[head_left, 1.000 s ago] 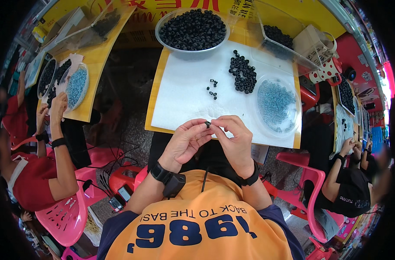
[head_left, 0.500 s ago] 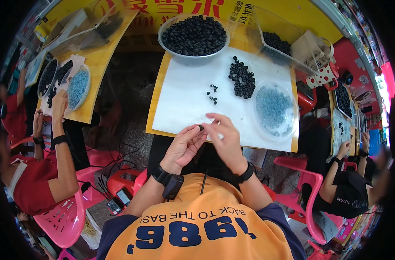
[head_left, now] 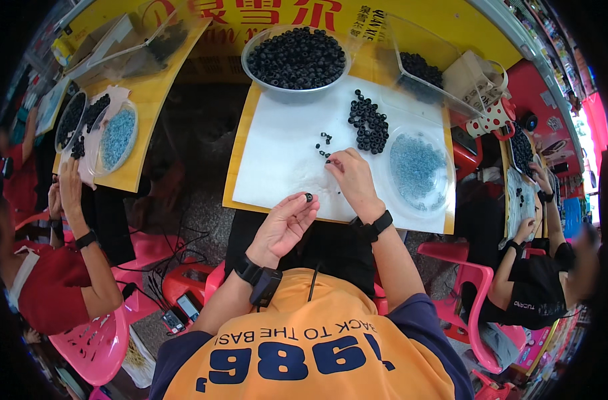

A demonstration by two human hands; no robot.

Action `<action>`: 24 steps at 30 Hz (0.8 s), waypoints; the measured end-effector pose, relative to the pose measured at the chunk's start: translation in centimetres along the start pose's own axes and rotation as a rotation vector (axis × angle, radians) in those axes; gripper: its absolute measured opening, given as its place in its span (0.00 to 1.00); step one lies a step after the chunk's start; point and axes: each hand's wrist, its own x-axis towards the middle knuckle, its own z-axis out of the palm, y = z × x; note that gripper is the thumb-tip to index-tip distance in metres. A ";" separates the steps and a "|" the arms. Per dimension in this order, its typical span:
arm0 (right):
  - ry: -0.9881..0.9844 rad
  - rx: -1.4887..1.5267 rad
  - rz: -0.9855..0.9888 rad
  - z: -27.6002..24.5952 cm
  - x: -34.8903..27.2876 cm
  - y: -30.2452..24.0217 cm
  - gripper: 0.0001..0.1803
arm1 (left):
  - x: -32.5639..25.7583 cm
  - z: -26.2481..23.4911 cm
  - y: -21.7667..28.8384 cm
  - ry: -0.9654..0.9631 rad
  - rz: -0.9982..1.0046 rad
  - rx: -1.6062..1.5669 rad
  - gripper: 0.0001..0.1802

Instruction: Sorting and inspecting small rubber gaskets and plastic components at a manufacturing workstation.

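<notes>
My left hand (head_left: pixel 291 223), palm up in front of my body, pinches a small black ring-shaped piece (head_left: pixel 309 197) between thumb and fingertips. Over the white sheet (head_left: pixel 271 160), my right hand (head_left: pixel 354 179) reaches forward with its thumb and fingers closed on a small black piece (head_left: pixel 328 162). A few more small black pieces (head_left: pixel 323 139) lie scattered just beyond those fingertips. To their right sits a loose pile of larger round black pieces with holes (head_left: pixel 369 123). A clear plastic dish of small pale-blue translucent pieces (head_left: pixel 417 170) rests at the sheet's right side.
A wide bowl heaped with black ring pieces (head_left: pixel 296 59) stands at the back. Behind right are a clear plastic bin (head_left: pixel 411 87) and a red-dotted white mug (head_left: pixel 485 121). People work at a table on the left (head_left: pixel 154 113) and on the far right. Pink chairs (head_left: pixel 457 267) flank me.
My right hand has moved forward from beside my left hand to the scattered small black pieces, closing on one. The left hand stays in place with its black ring.
</notes>
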 end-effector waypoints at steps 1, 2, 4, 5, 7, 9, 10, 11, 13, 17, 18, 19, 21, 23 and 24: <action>0.002 -0.002 0.000 -0.1 -0.1 -0.2 0.09 | -0.1 0.1 0.0 -0.002 -0.001 0.000 0.09; 0.002 -0.010 0.022 -0.4 -0.3 -0.4 0.08 | -0.3 0.4 0.1 0.009 -0.005 0.003 0.09; -0.002 -0.020 0.036 -1.0 -0.6 -1.6 0.07 | -0.4 0.4 0.4 0.018 -0.002 0.002 0.08; -0.005 0.106 0.125 -1.2 -1.1 -2.3 0.07 | -0.4 0.2 0.6 0.019 0.029 0.021 0.09; -0.001 0.261 0.201 -2.0 -2.3 -4.1 0.08 | -0.7 0.0 0.7 0.027 0.064 0.033 0.10; -0.035 0.287 0.212 -2.4 -3.3 -5.4 0.08 | -0.8 0.7 0.9 0.003 0.097 0.046 0.12; -0.060 0.309 0.225 -2.6 -3.7 -5.9 0.08 | -0.8 0.8 0.8 0.005 0.096 0.045 0.12; -0.089 0.261 0.200 -2.6 -3.9 -6.5 0.08 | -0.8 1.0 0.7 -0.020 0.093 0.046 0.13; -0.080 0.250 0.135 -2.4 -4.3 -6.9 0.08 | -0.8 1.3 0.5 -0.048 0.087 0.050 0.13; -0.084 0.296 0.102 -2.9 -4.7 -7.7 0.10 | -0.9 1.3 0.7 -0.040 0.095 0.031 0.11; -0.104 0.354 0.158 -3.1 -4.7 -8.0 0.11 | -1.0 1.2 0.7 -0.035 0.110 0.025 0.10; -0.107 0.355 0.158 -3.2 -4.8 -8.2 0.11 | -1.1 1.2 0.7 -0.032 0.112 0.024 0.10; -0.078 0.512 0.203 -3.2 -5.0 -8.5 0.12 | -1.2 1.2 0.7 -0.034 0.119 0.024 0.10; -0.067 0.538 0.169 -2.9 -5.1 -8.7 0.12 | -1.0 1.1 0.6 -0.053 0.118 0.030 0.10; -0.055 0.563 0.135 -2.8 -5.2 -8.8 0.13 | -1.0 1.0 0.6 -0.074 0.115 0.036 0.11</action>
